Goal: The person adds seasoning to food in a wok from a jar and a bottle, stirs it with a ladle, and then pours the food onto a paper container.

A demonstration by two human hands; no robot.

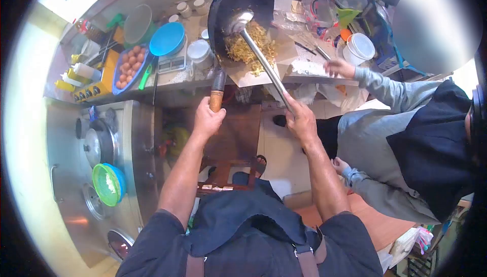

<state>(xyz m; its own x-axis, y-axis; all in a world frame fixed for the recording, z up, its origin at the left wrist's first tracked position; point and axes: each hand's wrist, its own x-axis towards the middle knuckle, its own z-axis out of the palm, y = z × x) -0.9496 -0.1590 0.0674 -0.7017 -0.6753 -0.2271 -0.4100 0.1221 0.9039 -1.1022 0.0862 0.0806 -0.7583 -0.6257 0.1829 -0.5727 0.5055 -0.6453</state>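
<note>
My left hand (pixel 209 117) is wrapped round the wooden handle of a black wok (pixel 219 11), which is tipped on its side over the counter. In my right hand (pixel 300 119) is the long handle of a metal ladle (pixel 267 69); its bowl rests inside the wok or just against the food. Fried rice or noodles, too blurred to tell which, lie as a brown heap (pixel 251 49) at the wok's lower edge and on a sheet of brown paper (pixel 286 54) beneath it.
On the counter's left stand a purple basket of eggs (pixel 131 66), a blue bowl (pixel 167 39) on a scale, and a white tub (pixel 199 53). A co-worker in grey sleeves (pixel 378 87) stands at right, one hand near a white bucket (pixel 361 46). Bowls (pixel 106 183) sit on the steel unit at left.
</note>
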